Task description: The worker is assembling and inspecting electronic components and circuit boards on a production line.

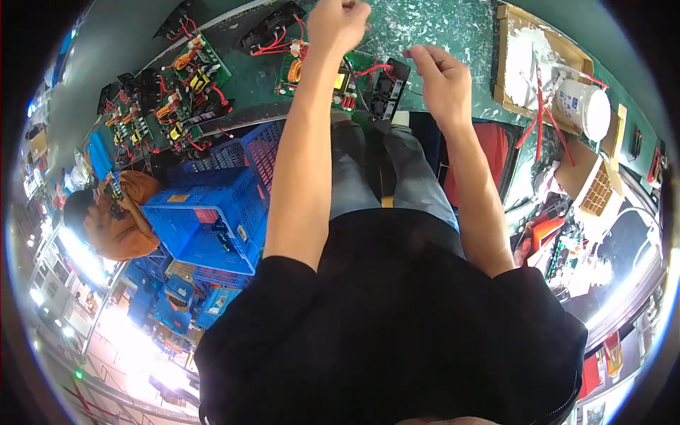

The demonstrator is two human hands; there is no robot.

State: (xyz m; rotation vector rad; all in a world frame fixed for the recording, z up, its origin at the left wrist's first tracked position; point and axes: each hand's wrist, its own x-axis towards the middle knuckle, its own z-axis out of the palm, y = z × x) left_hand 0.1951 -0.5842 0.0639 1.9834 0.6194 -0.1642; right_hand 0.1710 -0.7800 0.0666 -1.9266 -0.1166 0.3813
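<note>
My left hand (337,27) is raised over the far part of the green bench, fingers curled closed; whatever they hold, if anything, cannot be made out. My right hand (445,79) is closed in a pinch, to the right of a black end panel (389,89) with a fan and sockets. Something small and dark shows at its fingertips, too small to name. Red wires run from that panel to a green circuit board (287,86) with a copper coil, partly hidden by my left forearm. Another black panel (272,28) with red wires lies beyond the board.
Several wired circuit boards (191,74) crowd the bench's left. Blue plastic crates (205,212) stand below, beside a person in orange (124,223). At right are a cardboard tray (504,60), a white tub (582,108) and red wires (542,117). The bench edge is before my legs.
</note>
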